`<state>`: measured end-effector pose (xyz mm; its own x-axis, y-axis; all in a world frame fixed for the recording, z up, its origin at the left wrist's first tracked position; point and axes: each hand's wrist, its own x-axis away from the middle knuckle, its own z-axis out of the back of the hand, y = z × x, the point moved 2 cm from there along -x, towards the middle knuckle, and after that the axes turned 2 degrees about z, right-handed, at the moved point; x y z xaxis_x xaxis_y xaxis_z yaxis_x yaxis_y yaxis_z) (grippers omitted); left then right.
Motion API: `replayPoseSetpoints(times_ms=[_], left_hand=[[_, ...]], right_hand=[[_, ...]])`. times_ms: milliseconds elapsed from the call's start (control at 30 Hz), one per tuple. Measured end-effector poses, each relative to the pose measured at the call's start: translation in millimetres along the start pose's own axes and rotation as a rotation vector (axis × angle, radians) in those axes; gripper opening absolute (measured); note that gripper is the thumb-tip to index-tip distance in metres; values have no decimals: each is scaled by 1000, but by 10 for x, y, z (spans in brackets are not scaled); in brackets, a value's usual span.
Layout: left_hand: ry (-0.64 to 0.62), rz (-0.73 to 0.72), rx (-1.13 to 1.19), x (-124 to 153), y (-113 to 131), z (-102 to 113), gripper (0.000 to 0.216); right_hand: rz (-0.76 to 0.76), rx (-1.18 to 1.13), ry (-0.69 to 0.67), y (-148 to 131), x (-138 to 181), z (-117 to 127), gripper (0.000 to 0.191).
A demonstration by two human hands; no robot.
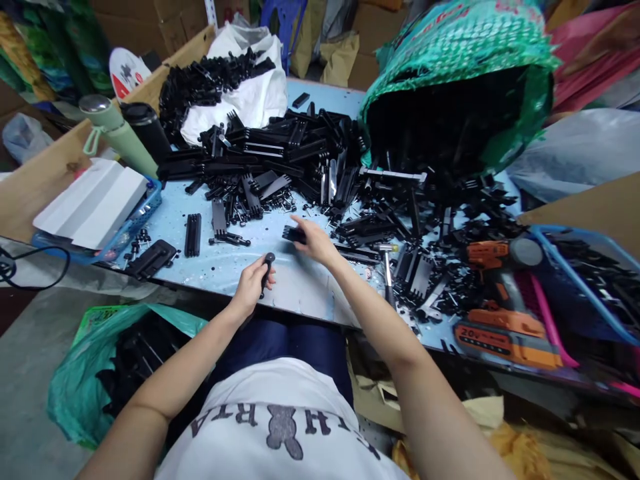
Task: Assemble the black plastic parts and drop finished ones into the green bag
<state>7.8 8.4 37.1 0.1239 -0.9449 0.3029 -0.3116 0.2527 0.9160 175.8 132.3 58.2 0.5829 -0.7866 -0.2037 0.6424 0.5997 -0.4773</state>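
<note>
Since both hands work just above the near edge of the pale blue worktable [225, 263], everything else lies around or beyond the fingers. Largest on it is the green woven sack [465, 40], gaping open beyond and to the right of the right fingers. Straight beyond both sets of fingertips spreads a heap of black plastic parts [280, 143], many flat and toothed at one end. Well to the right of the right fingers stands an orange cordless drill [500, 323]; nearer on that side lies a small hammer [389, 273]. Smallest are the pieces in hand: a black toothed piece [294, 234] at the right fingertips, and a black round-ended rod [267, 267] in the left fingers.

For good handling, I would judge a light pinch enough on the toothed piece, keeping its teeth free, with the rod's rounded end left exposed and both pieces clear of the loose bits beyond the right fingers.

The right hand [314, 243] reaches farther forward, palm down, index finger stretched out, thumb and fingers narrowed on the toothed piece. The left hand [251, 283] sits nearer the body, fingers curled round the rod, which stands steeply, slightly tilted. The two hands are apart.
</note>
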Motion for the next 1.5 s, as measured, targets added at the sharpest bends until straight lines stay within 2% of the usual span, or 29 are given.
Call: replayPoseSetpoints(times_ms=[67, 100, 133, 200, 267, 333, 400, 467, 567, 633, 700, 767, 867, 933, 1033, 1100, 1200, 1333, 1433, 1500], left_hand=[[9, -11, -37, 11, -10, 65, 49], [17, -12, -52, 15, -22, 93, 51], [24, -11, -64, 16, -37, 115, 51], [17, -5, -88, 12, -77, 130, 51], [-8, -4, -138, 7, -122, 102, 51], [-44, -20, -213, 11, -157, 42, 51], [-75, -65, -285, 33, -166, -35, 49], [-95, -117, -324, 68, -143, -111, 47], [-114, -177, -361, 127, -59, -201, 48], [-108, -270, -445, 163, 25, -232, 46], [-108, -404, -571, 197, 108, -242, 40], [-122, -501, -682, 227, 159, -247, 37], [-127, -544, -747, 261, 161, -293, 37], [-50, -571, -715, 278, 143, -352, 37], [101, -625, -626, 292, 139, -422, 38], [76, -670, -609, 281, 167, -433, 37], [-67, -712, -636, 234, 223, -396, 35], [-73, -662, -633, 170, 143, -332, 33], [15, -491, -630, 145, -70, -294, 37], [82, -441, -733, 134, -175, -273, 42]], right_hand=[[32, -153, 134, -2, 295, 114, 68], [29, -199, 159, 3, 487, 164, 66], [25, -211, 131, 9, 680, 200, 59], [13, -143, -18, 9, 996, 204, 44], [-5, -26, -128, -21, 1140, 121, 42], [-33, 21, -132, -94, 1097, -17, 45], [-102, -100, -62, -199, 949, -149, 44], [-244, -410, 15, -308, 810, -238, 45], [-451, -900, 50, -445, 748, -295, 54], [-473, -1023, 47, -480, 778, -275, 58], [-383, -990, 52, -457, 813, -216, 55], [-229, -863, 39, -420, 835, -148, 51], [-56, -662, 62, -432, 848, -95, 46], [-52, -633, 134, -498, 859, -113, 46], [-134, -675, 271, -603, 896, -184, 46], [-130, -664, 307, -636, 922, -221, 48], [-62, -620, 314, -628, 944, -252, 49], [-88, -592, 328, -605, 955, -302, 49], [-81, -484, 155, -532, 947, -279, 50], [-105, -319, 55, -344, 930, -148, 49]])
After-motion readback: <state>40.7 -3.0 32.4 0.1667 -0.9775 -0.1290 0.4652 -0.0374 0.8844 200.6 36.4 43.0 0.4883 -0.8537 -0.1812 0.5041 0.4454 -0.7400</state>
